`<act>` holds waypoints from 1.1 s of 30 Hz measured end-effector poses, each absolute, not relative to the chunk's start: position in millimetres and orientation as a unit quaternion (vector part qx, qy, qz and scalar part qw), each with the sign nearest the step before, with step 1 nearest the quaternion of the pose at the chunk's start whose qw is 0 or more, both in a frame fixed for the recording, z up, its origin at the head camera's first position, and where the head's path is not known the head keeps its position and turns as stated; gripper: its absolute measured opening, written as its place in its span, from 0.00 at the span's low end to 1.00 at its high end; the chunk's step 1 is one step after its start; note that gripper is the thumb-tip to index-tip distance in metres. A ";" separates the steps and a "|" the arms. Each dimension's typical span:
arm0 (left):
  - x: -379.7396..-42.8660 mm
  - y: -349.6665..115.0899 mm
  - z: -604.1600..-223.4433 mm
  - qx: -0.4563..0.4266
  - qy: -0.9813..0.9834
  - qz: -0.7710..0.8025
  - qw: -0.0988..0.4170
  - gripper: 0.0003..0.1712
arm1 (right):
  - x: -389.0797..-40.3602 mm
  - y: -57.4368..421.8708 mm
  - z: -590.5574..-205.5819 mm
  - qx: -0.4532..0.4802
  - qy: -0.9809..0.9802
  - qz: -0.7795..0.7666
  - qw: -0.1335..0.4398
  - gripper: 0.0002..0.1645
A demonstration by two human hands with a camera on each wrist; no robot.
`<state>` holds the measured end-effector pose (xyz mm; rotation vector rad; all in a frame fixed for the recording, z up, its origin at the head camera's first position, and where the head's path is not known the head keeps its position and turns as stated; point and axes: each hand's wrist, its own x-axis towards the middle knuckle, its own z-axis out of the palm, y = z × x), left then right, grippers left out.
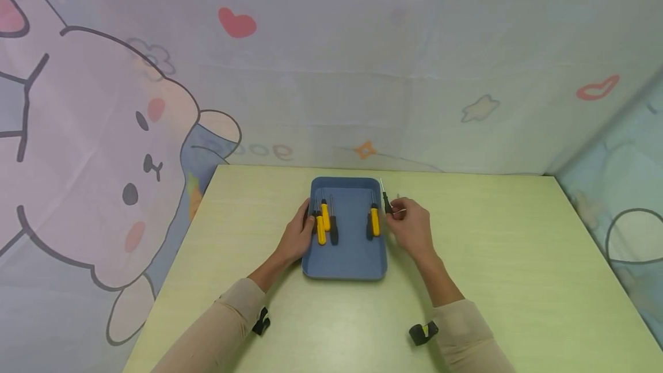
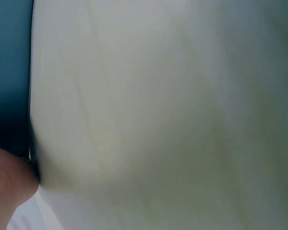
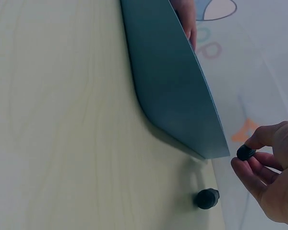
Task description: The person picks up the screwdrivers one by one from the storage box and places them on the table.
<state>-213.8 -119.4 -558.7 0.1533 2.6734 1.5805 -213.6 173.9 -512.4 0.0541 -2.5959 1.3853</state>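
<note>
A blue tray (image 1: pixel 344 262) lies on the table. My left hand (image 1: pixel 297 236) grips its left rim, thumb over the edge. Beside the right rim, my right hand (image 1: pixel 412 226) pinches a black-handled screwdriver (image 1: pixel 386 203), its shaft pointing away; the handle end (image 3: pixel 246 153) shows between fingertips in the right wrist view. Inside the tray, yellow screwdrivers (image 1: pixel 320 230) and a black screwdriver (image 1: pixel 334 230) lie at the left, partly overlapping. At the right lie another yellow screwdriver (image 1: pixel 375 222) and a dark one (image 1: pixel 369 229) partly behind it.
Another black handle (image 3: pixel 207 198) rests on the table near the tray's corner, mostly hidden by my right hand in the head view. A printed cloth (image 1: pixel 362 73) hangs behind the pale table (image 1: pixel 518 269). Black bands (image 1: pixel 423 333) sit at both wrists.
</note>
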 end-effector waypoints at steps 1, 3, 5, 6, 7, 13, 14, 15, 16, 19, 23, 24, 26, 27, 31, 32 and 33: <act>-213.9 -119.5 -558.7 0.048 0.860 0.508 0.017 0.33 | -213.6 175.3 -513.2 0.017 -0.878 0.468 0.101 0.17; -214.2 -119.6 -558.7 0.048 0.860 0.508 0.017 0.33 | -213.4 178.0 -514.8 0.016 -0.876 0.470 0.107 0.17; -214.1 -119.4 -558.3 0.050 0.859 0.510 0.015 0.33 | -212.8 180.5 -515.7 0.016 -0.876 0.470 0.110 0.17; -214.0 -119.4 -558.3 0.050 0.859 0.510 0.014 0.33 | -212.6 181.5 -516.3 0.015 -0.876 0.469 0.111 0.17; -214.0 -119.4 -558.3 0.050 0.859 0.510 0.014 0.33 | -212.5 182.6 -516.9 0.015 -0.877 0.468 0.112 0.17; -213.2 -119.3 -558.2 0.052 0.859 0.510 0.013 0.33 | -212.5 187.4 -519.7 0.009 -0.881 0.459 0.114 0.16; -213.1 -119.2 -558.2 0.053 0.859 0.510 0.013 0.33 | -212.2 188.1 -519.5 0.009 -0.881 0.459 0.115 0.16; -213.1 -119.3 -558.2 0.053 0.858 0.510 0.014 0.33 | -212.0 189.0 -519.6 0.009 -0.882 0.458 0.115 0.15; -213.1 -119.4 -558.3 0.053 0.858 0.510 0.015 0.33 | -211.7 189.7 -519.3 0.008 -0.882 0.456 0.115 0.15; -213.4 -119.6 -558.5 0.054 0.858 0.511 0.017 0.33 | -210.8 192.5 -519.1 0.007 -0.885 0.450 0.117 0.15; -213.3 -119.9 -558.3 0.054 0.857 0.512 0.017 0.33 | -209.9 197.0 -519.8 0.008 -0.887 0.446 0.117 0.16; -213.1 -119.9 -558.0 0.055 0.857 0.512 0.016 0.33 | -209.7 198.3 -520.1 0.008 -0.888 0.445 0.117 0.16; -212.7 -119.7 -557.6 0.056 0.857 0.512 0.014 0.33 | -209.5 200.7 -521.0 0.006 -0.887 0.446 0.115 0.16; -212.5 -119.6 -557.6 0.057 0.857 0.511 0.014 0.33 | -209.3 202.0 -521.7 0.005 -0.887 0.447 0.114 0.16; -211.3 -119.0 -555.5 0.057 0.858 0.511 0.013 0.34 | -208.9 206.8 -525.0 -0.009 -0.886 0.451 0.107 0.17; -211.0 -118.8 -555.2 0.057 0.858 0.510 0.013 0.34 | -208.7 208.0 -526.0 -0.013 -0.886 0.452 0.105 0.17; -210.7 -118.7 -554.5 0.056 0.858 0.510 0.013 0.34 | -208.5 209.2 -526.9 -0.016 -0.886 0.452 0.103 0.17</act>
